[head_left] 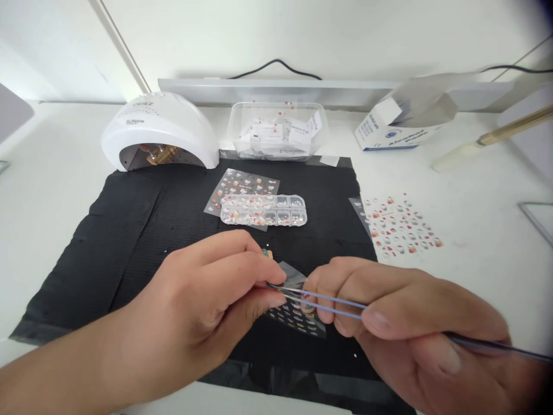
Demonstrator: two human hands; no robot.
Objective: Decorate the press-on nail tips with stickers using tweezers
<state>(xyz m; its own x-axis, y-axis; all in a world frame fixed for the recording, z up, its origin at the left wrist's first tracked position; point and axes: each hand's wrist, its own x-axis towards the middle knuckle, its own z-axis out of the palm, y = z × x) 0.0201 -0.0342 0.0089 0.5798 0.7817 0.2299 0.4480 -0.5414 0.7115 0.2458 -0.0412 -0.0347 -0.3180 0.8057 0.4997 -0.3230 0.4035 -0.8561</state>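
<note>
My right hand point(415, 317) is closed around a pair of tweezers point(341, 304) with bluish arms, whose tips point left. My left hand point(216, 300) pinches thumb against fingers right at those tips; the small thing between them is mostly hidden. Under both hands, a clear sticker sheet point(309, 328) with small coloured pictures lies on the black mat point(142, 242). Just beyond my left fingers a small teal and tan piece point(268, 253) is partly covered.
A clear compartment box of gems point(298, 220) rests partly over another sticker sheet point(242, 183). Behind stand a white nail lamp point(159, 124), a plastic tub of packets point(276, 135) and an alcohol pad box point(401, 127). At right are a brush point(496, 138) and a third sticker sheet point(401, 225).
</note>
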